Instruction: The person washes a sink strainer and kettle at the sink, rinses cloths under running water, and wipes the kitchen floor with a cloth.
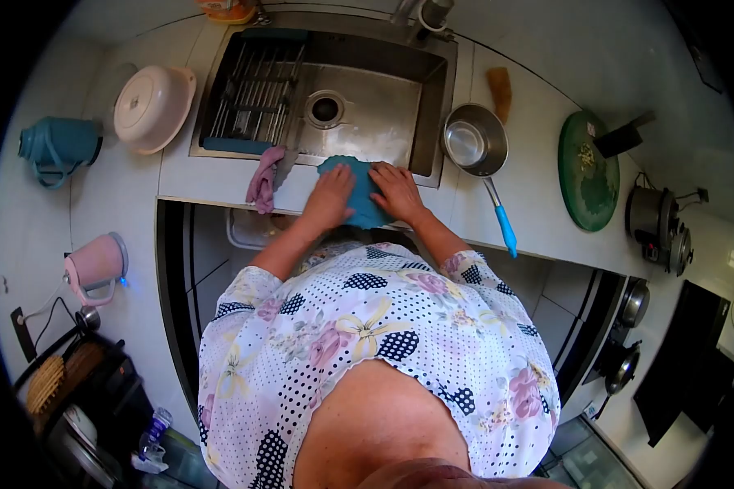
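A teal cloth lies spread over the counter's front edge before the sink, its upper edge at the sink rim. My left hand rests on the cloth's left part, fingers stretched out and slightly blurred. On its right side lies my right hand, fingers extended and flat, the thumb side touching the cloth. Left of my hands, a mauve cloth hangs at the counter edge. To the right stands a steel saucepan with a blue handle.
The steel sink holds a drying rack on its left. A pale pink basin and a teal jug stand left. A green cutting board, a cleaver and a cooker sit right. A pink kettle is lower left.
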Action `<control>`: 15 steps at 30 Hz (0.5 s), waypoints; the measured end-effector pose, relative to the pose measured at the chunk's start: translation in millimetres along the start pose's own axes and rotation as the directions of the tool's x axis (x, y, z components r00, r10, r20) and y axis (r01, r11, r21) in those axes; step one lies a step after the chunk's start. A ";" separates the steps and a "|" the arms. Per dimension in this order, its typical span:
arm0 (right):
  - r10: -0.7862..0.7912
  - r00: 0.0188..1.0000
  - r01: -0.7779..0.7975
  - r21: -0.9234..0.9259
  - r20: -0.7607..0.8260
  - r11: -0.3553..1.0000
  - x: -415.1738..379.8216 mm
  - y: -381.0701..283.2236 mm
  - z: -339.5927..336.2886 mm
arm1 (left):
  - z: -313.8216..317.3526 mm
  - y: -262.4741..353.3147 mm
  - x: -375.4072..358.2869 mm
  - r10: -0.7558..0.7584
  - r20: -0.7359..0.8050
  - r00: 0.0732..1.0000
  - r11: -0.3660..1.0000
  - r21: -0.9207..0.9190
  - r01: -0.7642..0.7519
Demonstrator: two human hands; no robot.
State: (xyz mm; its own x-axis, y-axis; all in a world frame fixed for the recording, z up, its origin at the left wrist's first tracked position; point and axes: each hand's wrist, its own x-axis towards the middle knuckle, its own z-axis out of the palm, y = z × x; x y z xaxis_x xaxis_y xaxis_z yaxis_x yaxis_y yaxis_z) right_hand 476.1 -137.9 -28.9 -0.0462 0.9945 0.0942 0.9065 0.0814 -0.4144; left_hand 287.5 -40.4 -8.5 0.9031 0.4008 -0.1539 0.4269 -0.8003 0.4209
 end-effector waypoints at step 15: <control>0.275 0.957 -0.271 -0.058 0.092 0.961 -49.5 -25.6 -20.6 | 0.5 -24.0 -6.5 0.081 0.072 0.994 0.986 0.143 -0.091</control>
State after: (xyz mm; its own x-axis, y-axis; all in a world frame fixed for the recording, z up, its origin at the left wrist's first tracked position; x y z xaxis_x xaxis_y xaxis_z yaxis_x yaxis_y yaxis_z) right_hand 463.8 -190.6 -4.2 0.1668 0.9802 -0.1068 0.9079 -0.1949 -0.3712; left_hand 271.5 -24.1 -18.1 0.9357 0.3012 -0.1835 0.3452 -0.8889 0.3012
